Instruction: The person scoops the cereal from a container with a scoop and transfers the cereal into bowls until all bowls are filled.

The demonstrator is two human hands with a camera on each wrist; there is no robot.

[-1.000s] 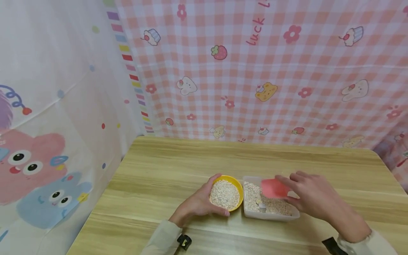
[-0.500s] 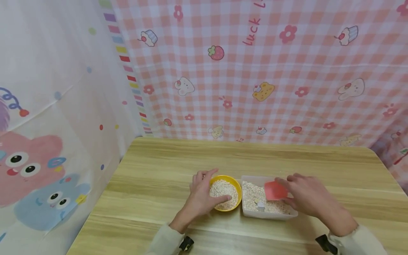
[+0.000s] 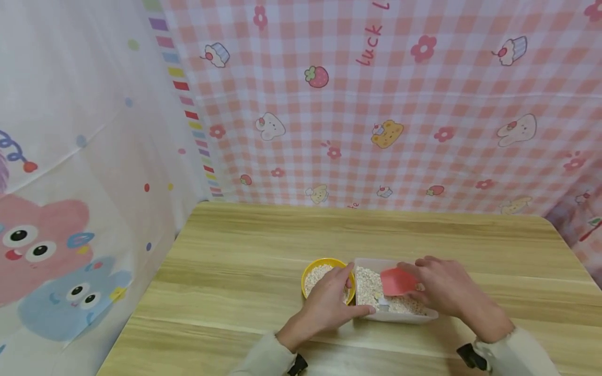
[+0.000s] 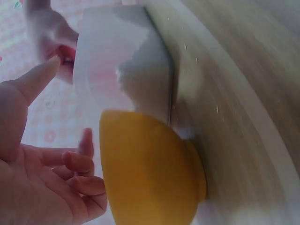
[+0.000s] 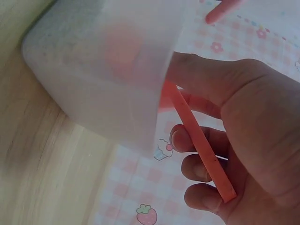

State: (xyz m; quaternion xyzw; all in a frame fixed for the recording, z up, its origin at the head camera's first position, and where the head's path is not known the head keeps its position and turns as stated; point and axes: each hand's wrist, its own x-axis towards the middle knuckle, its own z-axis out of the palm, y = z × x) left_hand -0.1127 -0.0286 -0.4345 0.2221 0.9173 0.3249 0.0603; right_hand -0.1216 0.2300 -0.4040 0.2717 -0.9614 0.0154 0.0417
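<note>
A yellow bowl (image 3: 316,275) of oat flakes stands beside a clear plastic box (image 3: 371,292) that also holds flakes. My right hand (image 3: 437,287) pinches a red scoop (image 3: 397,282) by its flat handle (image 5: 197,136), and the scoop dips into the box. My left hand (image 3: 338,300) hovers over the bowl's right side, thumb reaching along the box's front left corner. In the left wrist view its fingers (image 4: 79,183) are loosely bent and apart from the bowl (image 4: 150,173), with the box (image 4: 126,75) beyond. The right wrist view shows the box wall (image 5: 103,70) close by.
Bowl and box sit near the front middle of a wooden table (image 3: 263,245). A pink checked cloth (image 3: 376,104) hangs behind the table and a white cartoon-print cloth (image 3: 70,183) hangs at its left side.
My left hand let go of the bowl's left rim and moved right across the bowl toward the box. My right hand lowered the red scoop into the box.
</note>
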